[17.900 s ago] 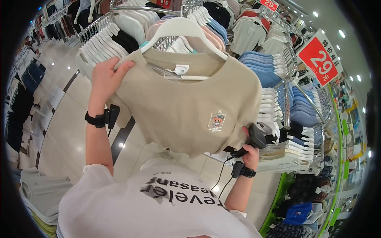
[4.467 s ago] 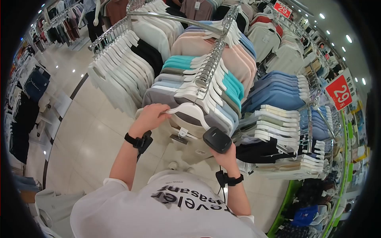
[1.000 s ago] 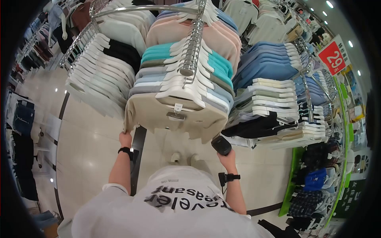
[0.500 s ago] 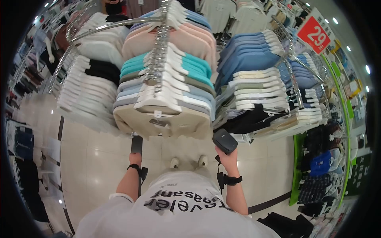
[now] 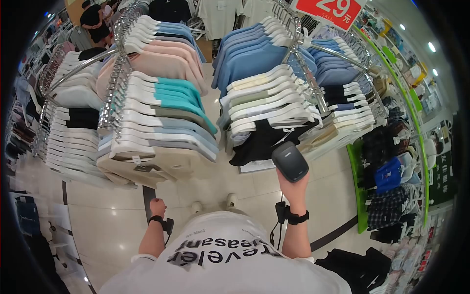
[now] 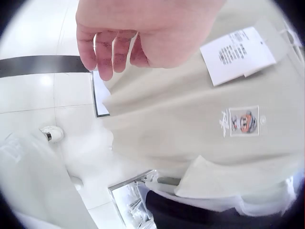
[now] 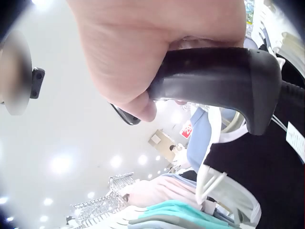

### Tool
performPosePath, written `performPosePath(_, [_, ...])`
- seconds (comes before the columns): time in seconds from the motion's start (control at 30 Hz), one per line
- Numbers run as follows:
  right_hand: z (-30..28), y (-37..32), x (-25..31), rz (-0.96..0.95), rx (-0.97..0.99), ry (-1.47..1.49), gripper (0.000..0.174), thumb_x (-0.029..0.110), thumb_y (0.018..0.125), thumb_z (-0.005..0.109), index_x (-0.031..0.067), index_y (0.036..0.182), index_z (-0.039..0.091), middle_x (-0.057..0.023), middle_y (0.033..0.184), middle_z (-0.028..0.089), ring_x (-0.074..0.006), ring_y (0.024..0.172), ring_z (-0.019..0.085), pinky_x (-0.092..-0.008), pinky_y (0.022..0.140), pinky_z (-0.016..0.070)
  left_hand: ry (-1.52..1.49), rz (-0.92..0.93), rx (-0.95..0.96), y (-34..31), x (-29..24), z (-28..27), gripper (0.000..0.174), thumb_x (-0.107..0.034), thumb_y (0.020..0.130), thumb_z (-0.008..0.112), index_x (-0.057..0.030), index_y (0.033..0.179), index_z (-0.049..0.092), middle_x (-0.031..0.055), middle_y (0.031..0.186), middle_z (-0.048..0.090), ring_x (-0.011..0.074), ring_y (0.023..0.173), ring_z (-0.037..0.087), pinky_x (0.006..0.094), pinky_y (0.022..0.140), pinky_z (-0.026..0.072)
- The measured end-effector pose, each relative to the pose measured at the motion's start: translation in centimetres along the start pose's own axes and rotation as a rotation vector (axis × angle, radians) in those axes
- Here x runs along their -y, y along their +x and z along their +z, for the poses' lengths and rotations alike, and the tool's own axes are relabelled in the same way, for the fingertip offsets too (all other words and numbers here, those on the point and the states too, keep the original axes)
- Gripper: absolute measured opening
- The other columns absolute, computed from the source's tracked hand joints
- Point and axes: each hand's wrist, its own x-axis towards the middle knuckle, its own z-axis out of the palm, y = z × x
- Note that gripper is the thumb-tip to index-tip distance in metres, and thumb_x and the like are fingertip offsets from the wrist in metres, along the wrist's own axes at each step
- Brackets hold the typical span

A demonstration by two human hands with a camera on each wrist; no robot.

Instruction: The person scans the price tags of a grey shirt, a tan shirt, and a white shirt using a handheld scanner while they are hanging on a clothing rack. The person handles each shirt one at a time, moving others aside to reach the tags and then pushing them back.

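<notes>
As the right grip (image 5: 293, 190) holds it, the scanner (image 5: 290, 161) points head-up.

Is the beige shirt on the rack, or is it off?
On the rack: the beige shirt hangs at its near end, and the left hand does not hold it.

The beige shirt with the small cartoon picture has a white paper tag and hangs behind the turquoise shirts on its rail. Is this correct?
Not behind: the head view shows the beige shirt hanging in front of the turquoise shirts, at the near end of the rail. The small cartoon picture and white paper tag are as you say.
</notes>
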Motion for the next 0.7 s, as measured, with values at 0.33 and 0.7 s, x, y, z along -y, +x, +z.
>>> performPosePath(0.33, [-6.2, 5.0, -5.1, -0.141, -0.046, -0.120, 0.077, -0.004, 0.076, 0.084, 0.0000, 0.143, 0.046, -0.0121, 0.124, 0.065, -0.0210, 0.108, 0.066, -0.0336, 0.096, 0.0520, 0.079, 0.451, 0.103, -2.0, -0.7, 11.1, 0.020, -0.013, 0.096, 0.058, 0.0010, 0.106, 0.068, 0.0104, 0.087, 0.070, 0.0224, 0.068, 0.071, 0.0333, 0.057, 0.0546])
performPosePath(0.7, [-6.4, 13.7, -5.5, -0.360, 0.037, -0.348, 0.086, 0.029, 0.071, 0.092, -0.0014, 0.141, 0.052, -0.0204, 0.137, 0.054, -0.0450, 0.130, 0.050, -0.0572, 0.109, 0.0366, -0.047, 0.645, 0.212, -16.1, -12.7, 10.5, 0.018, -0.010, 0.094, 0.067, 0.0024, 0.106, 0.069, 0.0107, 0.089, 0.071, 0.0185, 0.075, 0.071, 0.0316, 0.068, 0.0574])
